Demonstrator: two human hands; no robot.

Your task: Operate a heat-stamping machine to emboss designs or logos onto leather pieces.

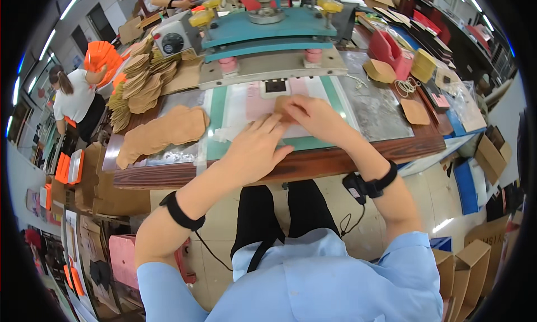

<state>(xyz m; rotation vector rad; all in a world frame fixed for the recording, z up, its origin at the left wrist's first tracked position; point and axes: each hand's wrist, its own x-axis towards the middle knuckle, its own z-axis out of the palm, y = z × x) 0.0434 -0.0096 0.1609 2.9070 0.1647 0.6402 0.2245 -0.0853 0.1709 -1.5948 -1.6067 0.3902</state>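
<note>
My right hand (316,118) pinches a small tan leather-like piece (283,105) over the work plate, its fingers partly hiding it. Beside it, my left hand (251,151) lies with fingers stretched out and thumb apart, fingertips close to the same piece. Whether they touch it I cannot tell. Under both hands is a white sheet with a pink area (254,101), on a green mat (217,118). A dark square (275,86) in a pale frame lies just beyond the piece, below the teal press (268,31). At left, a fanned row of tan pieces (168,133) rests on the table.
Stacked tan pieces (140,79) stand at the far left beside a grey box with a dial (173,41). To the right are a single tan piece (414,112), a red holder (390,55) and a yellowish block (423,65). The wooden table edge (313,164) runs nearest me. Another person (81,95) works at far left.
</note>
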